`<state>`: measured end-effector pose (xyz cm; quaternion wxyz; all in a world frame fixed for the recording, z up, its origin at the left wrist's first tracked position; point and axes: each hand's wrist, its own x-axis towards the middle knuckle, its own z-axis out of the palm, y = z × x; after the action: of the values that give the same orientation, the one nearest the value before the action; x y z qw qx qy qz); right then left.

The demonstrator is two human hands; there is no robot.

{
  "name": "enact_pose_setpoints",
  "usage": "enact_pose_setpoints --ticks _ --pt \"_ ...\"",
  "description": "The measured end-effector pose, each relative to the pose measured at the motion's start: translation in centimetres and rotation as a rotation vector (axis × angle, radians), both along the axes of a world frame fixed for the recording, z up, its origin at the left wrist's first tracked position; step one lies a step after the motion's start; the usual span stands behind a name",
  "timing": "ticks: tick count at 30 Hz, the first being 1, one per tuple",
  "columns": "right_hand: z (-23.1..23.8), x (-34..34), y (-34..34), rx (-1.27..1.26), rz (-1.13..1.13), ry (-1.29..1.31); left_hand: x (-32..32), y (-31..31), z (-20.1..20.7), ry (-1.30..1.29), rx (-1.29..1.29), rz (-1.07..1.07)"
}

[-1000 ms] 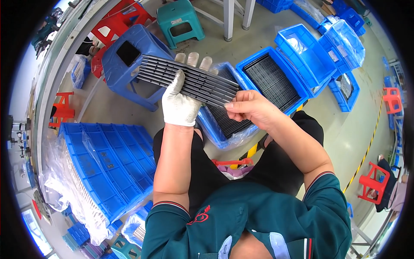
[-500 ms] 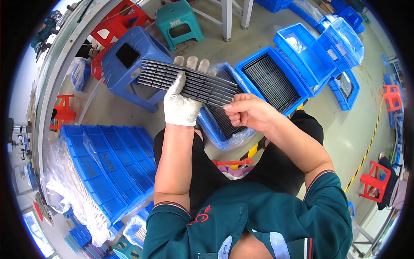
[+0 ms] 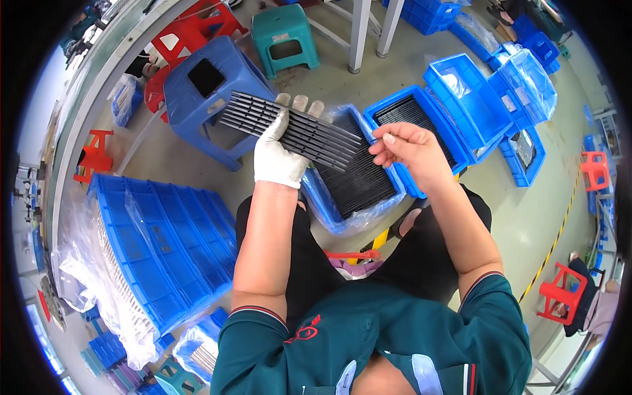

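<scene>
My left hand [image 3: 280, 155], in a white glove with grey fingertips, grips a fanned row of thin black rods [image 3: 289, 128] across its palm, thumb on top. The rods slope down to the right above a blue crate [image 3: 332, 224] lined with clear plastic, which holds many similar black rods [image 3: 362, 187]. To the right of the rod ends, apart from them, my bare right hand [image 3: 411, 151] has its thumb and forefinger pinched together. Whatever sits between those fingertips, if anything, is too small to make out. Behind that hand stands another blue crate [image 3: 464, 161] of dark rods.
At the left lies a large stack of blue trays [image 3: 164, 243] wrapped in plastic. A blue stool [image 3: 227, 56] and a green stool [image 3: 283, 33] stand ahead. Several blue bins [image 3: 471, 99] are piled at the right. Yellow-black tape [image 3: 559, 230] runs along the floor.
My right hand has moved up and right, away from the rod ends it was touching. The left hand has shifted slightly, still holding the rods.
</scene>
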<state>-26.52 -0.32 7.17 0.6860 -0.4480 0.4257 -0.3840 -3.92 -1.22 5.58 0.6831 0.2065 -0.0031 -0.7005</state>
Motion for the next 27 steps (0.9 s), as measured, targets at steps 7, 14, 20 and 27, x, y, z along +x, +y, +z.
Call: enact_pose_setpoints --ticks 7,14,20,27 --pt "0.1 0.4 -0.4 -0.407 0.04 0.217 -0.3 0.1 -0.2 -0.062 0.115 -0.05" --pt "-0.8 1.8 0.0 -0.536 -0.017 0.384 -0.3 0.1 -0.8 -0.09 0.144 -0.057" --pt "-1.2 2.5 0.0 -0.836 -0.018 0.581 -0.5 0.2 -0.5 -0.104 0.228 -0.043" --pt "-0.5 3.0 0.0 -1.365 0.021 0.904 -0.4 0.3 -0.9 -0.156 0.275 -0.048"
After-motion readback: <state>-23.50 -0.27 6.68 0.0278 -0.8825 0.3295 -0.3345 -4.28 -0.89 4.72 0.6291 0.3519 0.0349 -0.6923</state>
